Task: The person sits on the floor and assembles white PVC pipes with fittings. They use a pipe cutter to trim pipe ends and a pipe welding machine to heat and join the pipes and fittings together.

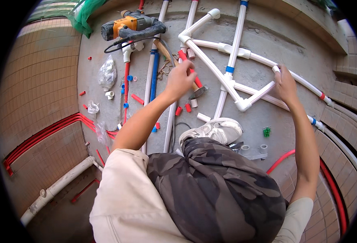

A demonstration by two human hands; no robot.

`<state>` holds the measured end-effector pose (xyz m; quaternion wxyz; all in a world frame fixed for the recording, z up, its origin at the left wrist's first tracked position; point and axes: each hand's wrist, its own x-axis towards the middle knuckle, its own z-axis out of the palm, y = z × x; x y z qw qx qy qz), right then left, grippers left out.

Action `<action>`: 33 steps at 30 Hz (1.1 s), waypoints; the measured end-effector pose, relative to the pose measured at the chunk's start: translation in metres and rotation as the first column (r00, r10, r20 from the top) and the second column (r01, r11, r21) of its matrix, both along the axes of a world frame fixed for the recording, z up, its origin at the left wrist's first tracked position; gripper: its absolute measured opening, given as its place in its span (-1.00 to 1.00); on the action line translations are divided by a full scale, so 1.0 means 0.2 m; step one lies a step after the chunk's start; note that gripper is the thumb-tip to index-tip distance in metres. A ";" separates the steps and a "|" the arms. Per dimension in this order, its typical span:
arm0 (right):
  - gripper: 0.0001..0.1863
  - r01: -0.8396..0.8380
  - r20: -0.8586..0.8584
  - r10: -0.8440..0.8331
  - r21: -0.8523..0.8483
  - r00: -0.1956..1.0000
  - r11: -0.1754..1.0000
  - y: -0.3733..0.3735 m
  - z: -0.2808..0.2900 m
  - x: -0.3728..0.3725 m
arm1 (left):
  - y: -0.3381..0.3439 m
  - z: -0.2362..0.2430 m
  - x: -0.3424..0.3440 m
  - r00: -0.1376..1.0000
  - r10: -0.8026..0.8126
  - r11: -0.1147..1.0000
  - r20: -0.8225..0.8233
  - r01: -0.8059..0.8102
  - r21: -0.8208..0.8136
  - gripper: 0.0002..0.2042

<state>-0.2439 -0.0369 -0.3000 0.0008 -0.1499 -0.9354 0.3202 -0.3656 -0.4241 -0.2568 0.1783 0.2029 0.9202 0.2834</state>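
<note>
My left hand (180,80) is closed around a short red pipe (196,79), which shows on both sides of the fingers. Just beneath lies a hammer with a wooden handle (164,49) and a dark metal head (198,92). My right hand (286,84) pinches a small white fitting (276,69) between thumb and fingers. Close beside that hand is the open end of a bent white pipe assembly (213,65), joined by elbows (243,105) and lying across other white pipes (237,36). Whether the hand also touches this end, I cannot tell.
An orange and black power drill (125,28) with a cable lies at the far left. Red and blue couplings (179,110), plastic bags (107,73) and a white pipe piece (203,117) are scattered about. Near my shoe (215,130) are grey rolls (263,148) and small green pieces (266,132).
</note>
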 end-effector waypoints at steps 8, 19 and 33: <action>-0.54 0.184 0.161 -0.117 -0.512 0.980 0.839 0.12 0.25 0.23 | -0.29 -0.07 0.61 0.737 -0.672 0.737 -0.078 0.654 -0.171 -0.74; -0.78 0.163 0.196 -0.035 -0.690 0.980 0.705 -0.08 0.41 0.30 | -0.44 -0.15 0.73 0.899 -0.381 0.919 -0.215 0.342 -0.196 -0.76; -0.66 0.350 0.313 -0.179 -0.665 0.933 0.660 0.10 0.15 0.34 | -0.52 0.14 0.50 0.502 -0.089 0.506 0.860 -0.721 0.473 -0.58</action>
